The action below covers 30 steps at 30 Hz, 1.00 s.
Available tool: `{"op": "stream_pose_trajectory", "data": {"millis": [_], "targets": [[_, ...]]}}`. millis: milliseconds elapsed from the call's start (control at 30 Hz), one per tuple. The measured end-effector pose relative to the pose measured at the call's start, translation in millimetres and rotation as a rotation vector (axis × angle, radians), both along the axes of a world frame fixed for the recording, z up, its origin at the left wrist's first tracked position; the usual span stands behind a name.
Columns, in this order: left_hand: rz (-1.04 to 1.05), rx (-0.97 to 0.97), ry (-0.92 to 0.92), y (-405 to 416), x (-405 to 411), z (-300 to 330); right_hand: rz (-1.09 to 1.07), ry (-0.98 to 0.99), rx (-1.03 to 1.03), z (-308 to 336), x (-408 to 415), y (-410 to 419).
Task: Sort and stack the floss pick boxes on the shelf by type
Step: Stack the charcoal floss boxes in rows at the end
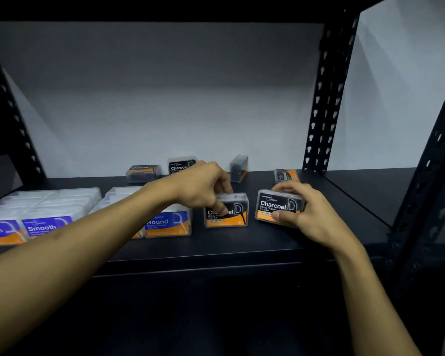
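Two black-and-orange Charcoal floss boxes stand at the front of the black shelf (242,242). My left hand (203,185) grips the middle Charcoal box (235,214) from above, thumb on its front label. My right hand (301,211) holds the right Charcoal box (275,206), tilted, with fingers over its top and thumb at its lower front. Left of them stand a blue Round box (167,223) and purple Smooth boxes (45,227) in stacked rows.
Several loose Charcoal boxes sit near the back wall: one lying flat (142,172), one upright (180,165), one turned end-on (239,167), one flat at the right (286,175). Perforated black uprights (324,98) frame the shelf. The shelf's right end is bare.
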<state>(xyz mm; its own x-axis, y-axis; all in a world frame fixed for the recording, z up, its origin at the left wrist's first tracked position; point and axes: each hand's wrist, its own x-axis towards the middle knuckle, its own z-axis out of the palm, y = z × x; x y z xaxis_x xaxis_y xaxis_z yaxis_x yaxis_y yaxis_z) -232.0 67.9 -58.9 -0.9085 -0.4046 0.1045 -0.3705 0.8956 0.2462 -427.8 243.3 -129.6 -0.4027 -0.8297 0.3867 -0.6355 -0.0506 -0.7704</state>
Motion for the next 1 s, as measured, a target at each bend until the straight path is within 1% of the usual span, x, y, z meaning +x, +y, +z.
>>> {"op": "stream_pose_trajectory", "data": {"millis": [100,200,267,367,533,667,833,1000], "targets": [[-0.005,0.019,-0.034,-3,0,0,0.046,-0.053,0.009,0,-1,-1],[-0.034,0.107,-0.051,-1,-1,3,0.028,-0.085,0.028,-1,-2,-3],[-0.039,0.125,-0.053,3,-3,6,0.036,-0.101,0.024,-2,-1,-4],[-0.053,0.100,-0.104,4,-5,5,0.100,-0.135,0.026,-3,0,-6],[-0.050,0.220,-0.102,0,-5,2,0.209,-0.216,0.027,-4,-6,-9],[-0.070,0.242,-0.161,5,-6,5,0.257,-0.261,0.035,-3,-9,-9],[-0.059,0.380,-0.185,9,-8,4,0.311,-0.324,0.042,-3,-10,-9],[-0.074,0.518,-0.198,6,-8,-1,0.311,-0.309,0.067,-4,-13,-9]]}}
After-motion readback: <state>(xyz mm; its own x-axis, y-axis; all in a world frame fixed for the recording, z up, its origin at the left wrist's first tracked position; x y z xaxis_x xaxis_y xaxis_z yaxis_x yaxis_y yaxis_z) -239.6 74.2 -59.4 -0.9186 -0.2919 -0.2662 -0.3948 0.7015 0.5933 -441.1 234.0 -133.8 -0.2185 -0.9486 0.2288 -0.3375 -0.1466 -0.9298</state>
